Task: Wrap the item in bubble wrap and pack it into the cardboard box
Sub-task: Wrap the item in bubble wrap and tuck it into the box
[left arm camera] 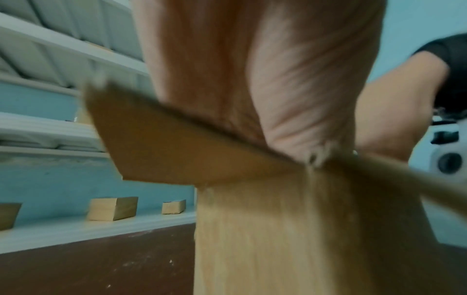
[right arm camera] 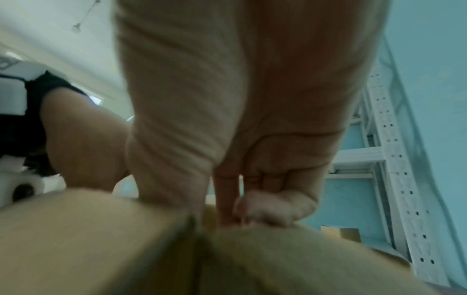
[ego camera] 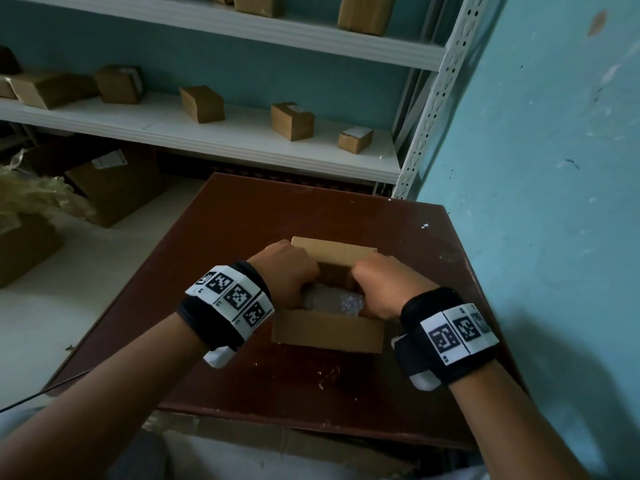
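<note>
A small open cardboard box [ego camera: 329,332] sits on the dark brown table [ego camera: 242,375], its far flap [ego camera: 339,249] standing up. The bubble-wrapped item [ego camera: 334,301] lies inside, between my hands. My left hand [ego camera: 287,271] curls over the box's left side. Its fingers are hidden inside, and in the left wrist view the palm [left arm camera: 278,99] disappears behind a flap [left arm camera: 177,153]. My right hand [ego camera: 384,289] curls over the right side. In the right wrist view its thumb [right arm camera: 171,159] goes down inside and its curled fingers [right arm camera: 275,207] sit on the cardboard edge [right arm camera: 290,249].
White metal shelving [ego camera: 242,133] stands behind the table with several small cardboard boxes on it. A turquoise wall [ego camera: 536,168] runs close along the table's right edge. Larger boxes and packing filler [ego camera: 31,195] sit on the floor to the left.
</note>
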The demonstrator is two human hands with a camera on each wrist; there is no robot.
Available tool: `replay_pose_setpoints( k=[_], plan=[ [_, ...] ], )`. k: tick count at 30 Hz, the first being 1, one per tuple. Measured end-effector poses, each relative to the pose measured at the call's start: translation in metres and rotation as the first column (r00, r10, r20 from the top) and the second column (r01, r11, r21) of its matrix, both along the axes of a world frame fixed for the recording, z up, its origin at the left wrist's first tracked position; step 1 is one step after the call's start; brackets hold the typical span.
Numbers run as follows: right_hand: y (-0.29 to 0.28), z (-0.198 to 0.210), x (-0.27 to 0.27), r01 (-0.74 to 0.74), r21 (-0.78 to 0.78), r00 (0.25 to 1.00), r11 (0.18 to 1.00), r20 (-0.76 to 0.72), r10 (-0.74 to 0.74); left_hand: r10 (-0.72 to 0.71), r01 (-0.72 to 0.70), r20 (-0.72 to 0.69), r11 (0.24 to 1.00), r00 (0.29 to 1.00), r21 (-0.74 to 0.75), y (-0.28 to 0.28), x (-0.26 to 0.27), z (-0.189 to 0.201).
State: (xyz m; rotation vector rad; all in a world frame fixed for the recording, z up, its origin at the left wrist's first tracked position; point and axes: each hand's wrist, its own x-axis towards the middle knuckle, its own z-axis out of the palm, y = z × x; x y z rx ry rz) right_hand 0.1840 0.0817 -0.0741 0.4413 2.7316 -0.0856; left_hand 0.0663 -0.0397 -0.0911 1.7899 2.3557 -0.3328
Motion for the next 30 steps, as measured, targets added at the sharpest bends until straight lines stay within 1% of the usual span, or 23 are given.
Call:
replay_pose_setpoints(
  k=[2, 3, 4, 6, 8, 10, 12, 13, 14, 17, 19, 23, 30],
  plan=[
    [0.008, 0.005, 0.007, 0.052, -0.181, 0.997, 0.982, -0.049, -0.062, 0.077, -0.076, 0.147, 0.997, 0.986, -0.014, -0.005, -0.003, 0.009],
    [0.01, 0.011, 0.01, 0.057, -0.247, 0.993, 0.967, -0.086, -0.08, 0.104, -0.107, 0.205, 0.994, 0.973, 0.002, -0.007, -0.004, 0.015],
    [0.012, 0.016, 0.013, 0.051, -0.287, 0.987, 0.957, -0.13, -0.092, 0.113, -0.126, 0.246, 0.991, 0.963, 0.037, -0.01, -0.004, 0.021],
    [0.018, 0.021, 0.017, 0.023, -0.31, 0.97, 0.951, -0.222, -0.096, 0.114, -0.157, 0.309, 0.98, 0.944, 0.118, -0.012, -0.005, 0.029],
    [0.016, 0.023, 0.02, 0.005, -0.335, 0.974, 0.942, -0.212, -0.081, 0.105, -0.163, 0.371, 0.978, 0.923, 0.13, -0.013, 0.002, 0.033],
    [0.011, 0.017, 0.022, -0.011, -0.357, 0.991, 0.934, -0.131, -0.038, 0.073, -0.1, 0.406, 0.994, 0.911, 0.047, -0.013, 0.013, 0.03],
    [0.003, 0.012, 0.023, -0.033, -0.339, 0.998, 0.94, -0.057, 0.014, 0.054, -0.021, 0.398, 0.996, 0.916, -0.086, -0.012, 0.022, 0.021],
    [0.0, 0.01, 0.022, -0.04, -0.318, 0.999, 0.947, -0.032, 0.032, 0.044, 0.003, 0.376, 0.992, 0.926, -0.126, -0.011, 0.025, 0.016],
    [-0.002, 0.008, 0.022, -0.044, -0.295, 0.999, 0.954, -0.013, 0.042, 0.029, 0.019, 0.352, 0.991, 0.936, -0.133, -0.01, 0.027, 0.011],
    [-0.008, 0.004, 0.019, -0.043, -0.234, 0.999, 0.971, 0.008, 0.046, 0.006, 0.019, 0.334, 0.997, 0.943, -0.071, -0.008, 0.028, 0.003],
    [-0.011, 0.002, 0.018, -0.052, -0.184, 0.999, 0.981, -0.007, 0.052, 0.0, 0.017, 0.327, 0.999, 0.945, -0.05, -0.007, 0.027, 0.0],
    [-0.011, -0.002, 0.016, -0.096, -0.151, 0.995, 0.984, -0.043, 0.091, -0.028, 0.033, 0.303, 0.999, 0.953, -0.012, -0.004, 0.026, -0.001],
    [-0.013, -0.01, 0.013, -0.149, -0.115, 0.989, 0.982, -0.028, 0.147, -0.06, 0.067, 0.313, 0.998, 0.948, -0.013, -0.004, 0.025, -0.005]
  ],
)
